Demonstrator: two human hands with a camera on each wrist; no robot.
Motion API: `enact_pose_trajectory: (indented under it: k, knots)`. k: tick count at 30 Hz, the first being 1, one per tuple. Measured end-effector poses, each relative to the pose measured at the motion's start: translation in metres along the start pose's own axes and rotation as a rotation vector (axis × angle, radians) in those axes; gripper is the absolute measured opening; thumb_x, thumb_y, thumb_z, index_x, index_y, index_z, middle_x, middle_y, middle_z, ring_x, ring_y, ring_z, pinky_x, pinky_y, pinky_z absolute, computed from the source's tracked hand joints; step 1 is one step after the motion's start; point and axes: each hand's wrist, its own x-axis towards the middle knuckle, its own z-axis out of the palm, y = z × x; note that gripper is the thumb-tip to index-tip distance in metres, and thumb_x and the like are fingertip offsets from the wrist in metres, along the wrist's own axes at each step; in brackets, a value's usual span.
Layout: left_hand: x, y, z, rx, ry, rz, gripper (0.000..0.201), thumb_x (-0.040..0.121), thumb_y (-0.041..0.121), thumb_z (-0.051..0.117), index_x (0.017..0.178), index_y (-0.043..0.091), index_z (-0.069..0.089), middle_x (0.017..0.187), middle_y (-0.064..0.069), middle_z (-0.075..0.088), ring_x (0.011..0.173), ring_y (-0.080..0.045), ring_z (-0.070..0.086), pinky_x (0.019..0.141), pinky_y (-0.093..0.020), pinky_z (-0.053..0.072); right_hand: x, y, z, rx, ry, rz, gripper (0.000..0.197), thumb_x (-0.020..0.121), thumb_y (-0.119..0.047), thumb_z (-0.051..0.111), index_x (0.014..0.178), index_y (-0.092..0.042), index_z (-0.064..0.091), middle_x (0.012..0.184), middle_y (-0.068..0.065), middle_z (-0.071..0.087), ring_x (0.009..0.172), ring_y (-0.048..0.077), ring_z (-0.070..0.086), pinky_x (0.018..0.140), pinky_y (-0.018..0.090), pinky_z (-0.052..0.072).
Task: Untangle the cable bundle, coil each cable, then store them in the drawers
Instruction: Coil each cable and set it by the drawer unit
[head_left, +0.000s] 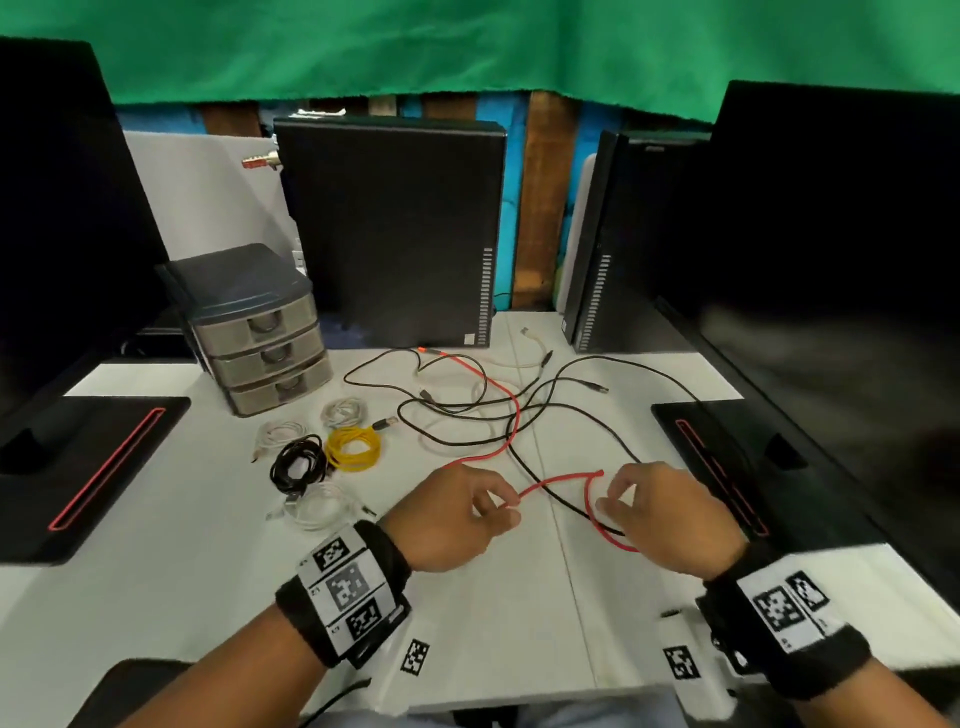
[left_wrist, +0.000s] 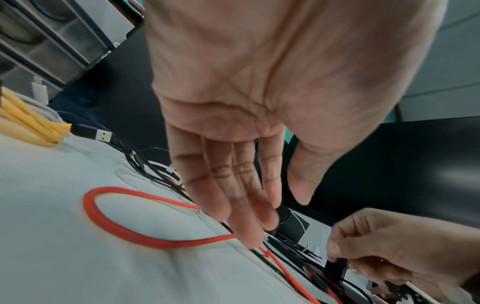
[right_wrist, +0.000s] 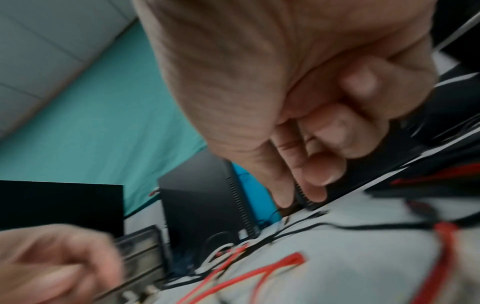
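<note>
Head view | red cable (head_left: 511, 410) across desk, tangled among black cables (head_left: 566, 395) | left hand (head_left: 457, 517) fingers straight on it, likely pinning slack | right hand (head_left: 662, 519) pinching its loop, likely for coiling | drawers (head_left: 270, 353) closed, awaiting finished coils (head_left: 353, 447).

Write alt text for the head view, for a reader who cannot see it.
Two hands work a red cable on a white desk: the left hand and the right hand each at it. Loose black cables sprawl behind; five coiled cables lie beside a closed three-drawer unit.
</note>
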Motion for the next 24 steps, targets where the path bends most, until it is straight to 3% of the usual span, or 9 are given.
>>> enact_pose_trajectory:
  k: [2,6,11,16,19,21,24]
  knots:
    - [0.001,0.003,0.004,0.040,0.012,0.017,0.014,0.093,0.032,0.070,0.102,0.023,0.072,0.085,0.002,0.069,0.063,-0.010,0.065,0.063,-0.018,0.048,0.003,0.023,-0.014,-0.092,0.077,0.103,0.020,0.095,-0.043,0.058,0.093,-0.025,0.065,0.083,-0.008,0.064,0.076,0.012,0.064,0.076,0.034,0.057]
    - [0.002,0.000,0.009,0.013,-0.035,-0.011,0.014,0.093,0.030,0.070,0.105,0.023,0.071,0.083,0.003,0.068,0.063,-0.010,0.069,0.063,-0.023,0.051,0.008,0.056,-0.022,-0.217,0.060,0.274,0.036,0.101,-0.047,0.045,0.089,-0.017,0.061,0.080,0.001,0.063,0.073,0.017,0.061,0.068,0.030,0.049]
    - [0.001,0.005,0.014,-0.025,-0.032,0.000,0.013,0.092,0.029,0.071,0.104,0.026,0.072,0.078,0.005,0.067,0.063,-0.010,0.068,0.056,-0.011,0.042,0.009,0.055,-0.015,-0.202,-0.057,0.320,0.029,0.093,-0.046,0.060,0.084,-0.018,0.056,0.077,-0.001,0.064,0.069,0.013,0.060,0.055,0.026,0.041]
    - [-0.006,0.015,0.018,-0.054,-0.043,0.054,0.013,0.091,0.032,0.072,0.104,0.031,0.072,0.085,0.003,0.070,0.071,-0.018,0.071,0.067,-0.020,0.050,0.010,0.043,-0.009,-0.165,-0.036,0.297,0.010,0.090,-0.025,0.060,0.085,-0.018,0.055,0.079,0.000,0.064,0.073,0.017,0.063,0.068,0.031,0.052]
    - [-0.008,0.018,0.018,-0.037,0.022,0.115,0.016,0.092,0.029,0.072,0.106,0.036,0.070,0.091,0.008,0.069,0.079,-0.012,0.068,0.072,-0.024,0.050,0.009,0.033,-0.008,-0.147,0.123,0.151,0.014,0.093,-0.027,0.057,0.085,-0.016,0.060,0.078,-0.001,0.065,0.070,0.017,0.063,0.066,0.029,0.053]
    - [-0.011,0.022,0.014,-0.037,0.177,0.203,0.026,0.093,0.031,0.069,0.117,0.040,0.064,0.107,0.020,0.067,0.100,-0.001,0.063,0.078,-0.022,0.047,0.003,0.017,-0.013,-0.073,0.350,-0.095,0.012,0.096,-0.028,0.059,0.094,-0.019,0.066,0.083,-0.006,0.068,0.063,0.006,0.056,0.059,0.021,0.046]
    - [-0.018,0.037,0.001,0.146,0.386,0.417,0.046,0.100,0.043,0.052,0.145,0.037,0.043,0.144,0.024,0.046,0.136,0.000,0.040,0.105,-0.016,0.037,-0.017,-0.024,-0.027,0.100,0.553,-0.523,0.011,0.095,-0.025,0.064,0.102,-0.022,0.072,0.088,-0.012,0.072,0.056,-0.009,0.044,0.059,0.016,0.045]
